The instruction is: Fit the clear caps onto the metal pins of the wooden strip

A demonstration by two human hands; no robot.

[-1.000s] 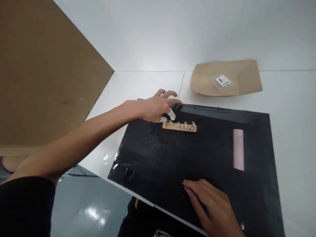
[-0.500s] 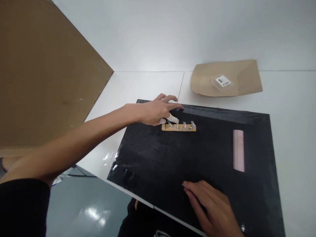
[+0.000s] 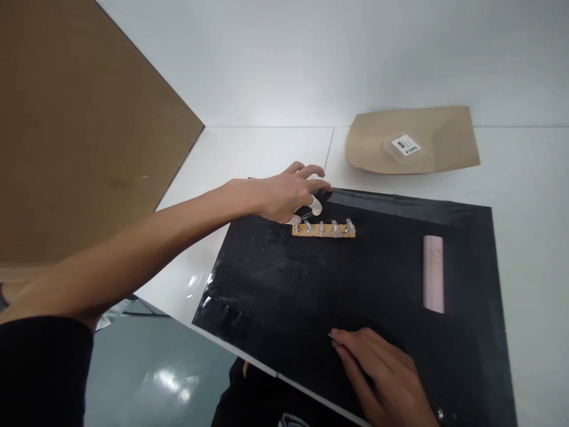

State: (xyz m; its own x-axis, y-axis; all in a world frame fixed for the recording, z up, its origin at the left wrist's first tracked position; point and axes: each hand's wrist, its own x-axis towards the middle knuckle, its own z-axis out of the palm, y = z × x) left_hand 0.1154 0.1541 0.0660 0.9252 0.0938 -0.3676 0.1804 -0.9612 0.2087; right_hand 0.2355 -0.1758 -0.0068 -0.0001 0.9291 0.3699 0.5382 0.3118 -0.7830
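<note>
My left hand (image 3: 288, 194) reaches over the top of the black mat (image 3: 368, 279). Its fingers are spread, and white finger covers sit on the thumb and index finger. The thumb tip is at the left end of a yellowish strip (image 3: 326, 233), which carries several clear, nail-shaped pieces in a row. Whether it touches the strip I cannot tell. Lower down, my right hand (image 3: 384, 373) pinches a thin, pale, flat piece (image 3: 331, 336) between thumb and index finger. Only the tip of this piece shows.
A pink oblong case (image 3: 433, 274) lies on the mat's right side. Behind the mat, brown paper (image 3: 451, 139) holds a small clear box (image 3: 403, 148) with a white label. A brown board (image 3: 89, 130) stands at the left, and the table's front edge runs below the mat.
My left index finger has lifted off the middle of the strip and moved back, apart from the thumb. My right hand keeps its pinch near the same spot.
</note>
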